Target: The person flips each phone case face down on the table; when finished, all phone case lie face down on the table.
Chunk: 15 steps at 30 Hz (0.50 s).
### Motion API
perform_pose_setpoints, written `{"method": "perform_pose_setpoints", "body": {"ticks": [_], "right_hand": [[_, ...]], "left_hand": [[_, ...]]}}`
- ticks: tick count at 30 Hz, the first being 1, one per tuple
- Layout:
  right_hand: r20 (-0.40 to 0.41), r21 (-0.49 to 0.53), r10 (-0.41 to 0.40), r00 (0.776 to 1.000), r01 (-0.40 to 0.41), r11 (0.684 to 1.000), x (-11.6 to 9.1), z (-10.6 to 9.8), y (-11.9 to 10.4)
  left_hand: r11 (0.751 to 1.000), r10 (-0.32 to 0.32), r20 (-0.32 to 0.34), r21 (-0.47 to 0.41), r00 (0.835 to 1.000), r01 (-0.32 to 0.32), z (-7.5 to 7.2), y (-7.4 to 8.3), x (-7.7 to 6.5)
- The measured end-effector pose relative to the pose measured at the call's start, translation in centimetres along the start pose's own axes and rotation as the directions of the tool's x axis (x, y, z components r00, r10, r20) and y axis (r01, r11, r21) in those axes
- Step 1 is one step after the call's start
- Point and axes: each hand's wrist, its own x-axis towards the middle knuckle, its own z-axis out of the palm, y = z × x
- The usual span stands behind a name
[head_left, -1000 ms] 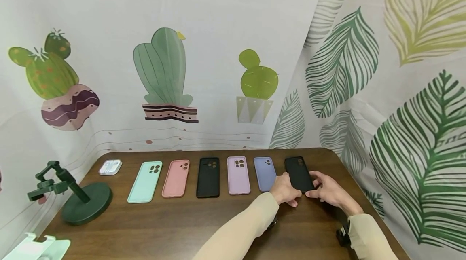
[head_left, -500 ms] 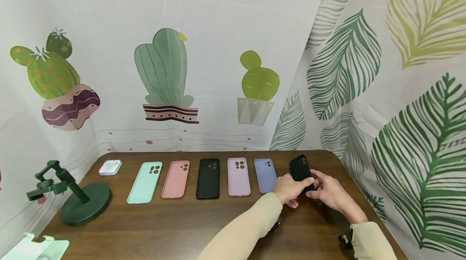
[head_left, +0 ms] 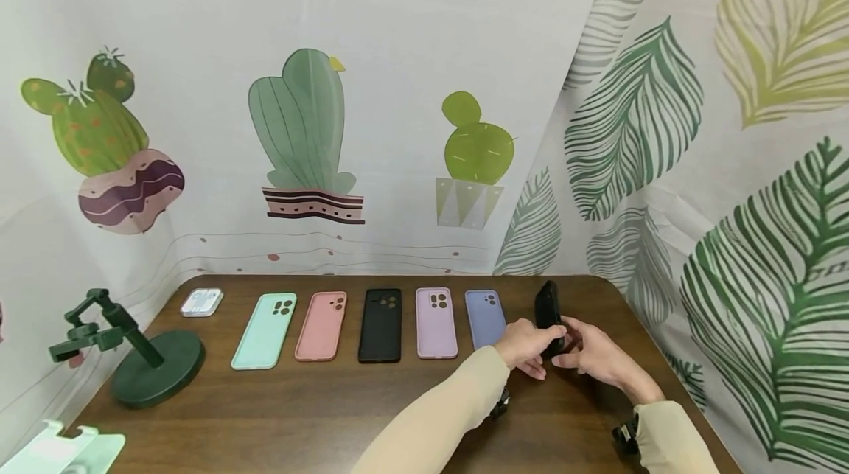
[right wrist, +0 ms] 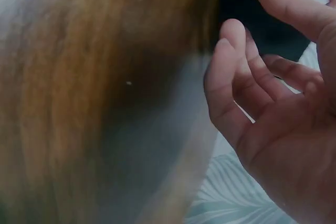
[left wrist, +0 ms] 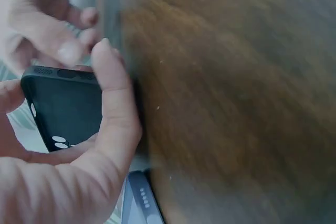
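Note:
A black phone case stands tipped up on edge at the right of the table. My left hand holds it by its near end. In the left wrist view the thumb and fingers of my left hand clasp the black case, its slotted end rim and camera holes showing. My right hand is close against the case's right side, fingers bent loosely. In the right wrist view, fingertips of my right hand overlap the dark case. Just left of my left hand lies a blue phone case.
Lilac, black, pink and mint phone cases lie in a row. Further left are a white earphone box and a dark green stand. A pale mint holder is at the lower left corner.
The black case at the right has turned from lying flat to standing on its edge. My left thumb has come over it, while my right hand has stayed beside it.

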Motion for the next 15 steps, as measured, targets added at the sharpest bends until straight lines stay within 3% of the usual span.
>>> {"method": "perform_pose_setpoints", "body": {"ticks": [5, 12, 15], "right_hand": [[0.054, 0.009, 0.031, 0.998, -0.032, 0.999, 0.9, 0.4, 1.0], [0.084, -0.008, 0.050, 0.995, -0.050, 0.999, 1.6, 0.4, 1.0], [0.086, -0.016, 0.055, 0.995, -0.054, 0.998, 1.7, 0.3, 1.0]], "left_hand": [[0.999, -0.008, 0.044, -0.033, 0.999, 0.009, -1.1, 0.0, -0.4], [0.986, 0.156, 0.036, -0.059, 0.987, -0.154, -2.1, 0.5, -0.5], [0.982, 0.180, 0.032, -0.070, 0.983, -0.178, -2.1, 0.8, -0.6]]}}
